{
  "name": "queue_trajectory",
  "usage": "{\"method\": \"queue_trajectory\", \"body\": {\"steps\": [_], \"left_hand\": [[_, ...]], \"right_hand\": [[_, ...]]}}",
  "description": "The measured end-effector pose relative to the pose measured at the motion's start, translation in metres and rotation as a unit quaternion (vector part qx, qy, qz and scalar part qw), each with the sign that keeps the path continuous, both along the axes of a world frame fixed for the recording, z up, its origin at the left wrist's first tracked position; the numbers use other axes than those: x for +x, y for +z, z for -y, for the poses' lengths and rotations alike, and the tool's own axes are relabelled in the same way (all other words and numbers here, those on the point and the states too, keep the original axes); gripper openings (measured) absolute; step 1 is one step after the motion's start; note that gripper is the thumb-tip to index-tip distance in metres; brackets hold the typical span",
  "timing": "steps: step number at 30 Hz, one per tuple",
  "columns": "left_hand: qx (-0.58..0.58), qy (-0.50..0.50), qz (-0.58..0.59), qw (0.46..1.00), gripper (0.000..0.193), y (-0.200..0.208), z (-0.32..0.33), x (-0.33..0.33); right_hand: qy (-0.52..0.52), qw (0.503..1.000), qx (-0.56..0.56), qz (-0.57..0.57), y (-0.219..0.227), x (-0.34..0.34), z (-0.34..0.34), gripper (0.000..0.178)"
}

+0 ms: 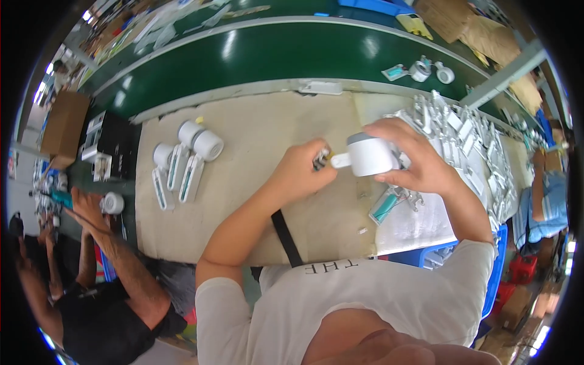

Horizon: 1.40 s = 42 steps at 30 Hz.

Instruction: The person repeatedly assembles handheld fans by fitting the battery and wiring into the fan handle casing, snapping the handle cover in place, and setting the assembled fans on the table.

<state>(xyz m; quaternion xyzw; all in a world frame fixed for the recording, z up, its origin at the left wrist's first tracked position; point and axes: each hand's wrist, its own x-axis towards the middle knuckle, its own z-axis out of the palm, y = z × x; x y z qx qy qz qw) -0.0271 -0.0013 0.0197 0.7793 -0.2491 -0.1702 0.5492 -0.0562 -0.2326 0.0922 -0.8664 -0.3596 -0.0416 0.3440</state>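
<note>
My right hand [417,155] grips a white cylindrical device head [372,158] with a grey band, held on its side above the table. A short white tab sticks out of the head toward my left hand [304,170]. That hand is closed, with small dark and metallic bits showing at its fingertips; I cannot make out what they are. Below my right hand lies a white handle piece [385,205] with a teal battery and thin wires. Several assembled devices [201,143] with white round heads and teal-filled handles lie together on the left of the table.
A heap of white handle parts [465,137] covers the table's right side. Beyond the table's far edge runs a green conveyor belt [267,55] carrying another unit [420,71]. A blue crate [496,267] stands beside me at right. At left a co-worker's hand [88,210] holds a teal tool.
</note>
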Motion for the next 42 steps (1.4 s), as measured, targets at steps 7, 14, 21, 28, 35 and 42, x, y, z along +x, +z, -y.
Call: {"method": "queue_trajectory", "body": {"steps": [7,14,21,28,35,42], "left_hand": [[0.075,-0.081,0.086,0.990,0.027,0.001,0.009,-0.011],[0.029,-0.111,-0.119,0.986,0.020,0.000,0.010,-0.014],[-0.271,-0.057,-0.234,0.932,0.025,-0.010,0.008,0.011],[-0.298,0.016,-0.134,0.945,0.033,-0.004,0.039,0.036],[-0.399,0.048,-0.247,0.882,0.036,-0.021,0.047,0.031],[-0.481,0.074,-0.243,0.839,0.036,-0.025,0.047,0.028]], "right_hand": [[0.078,0.981,-0.036,-0.173,-0.002,0.023,0.007,0.052],[-0.021,0.985,0.055,-0.161,-0.025,-0.003,0.000,0.052],[-0.460,0.861,0.093,-0.197,-0.061,-0.034,0.103,0.033],[-0.628,0.764,-0.049,-0.138,-0.126,-0.046,0.140,0.072],[-0.523,0.663,0.531,-0.075,-0.112,-0.054,0.138,0.042],[-0.066,0.662,0.656,-0.358,-0.057,-0.017,0.041,0.059]]}}
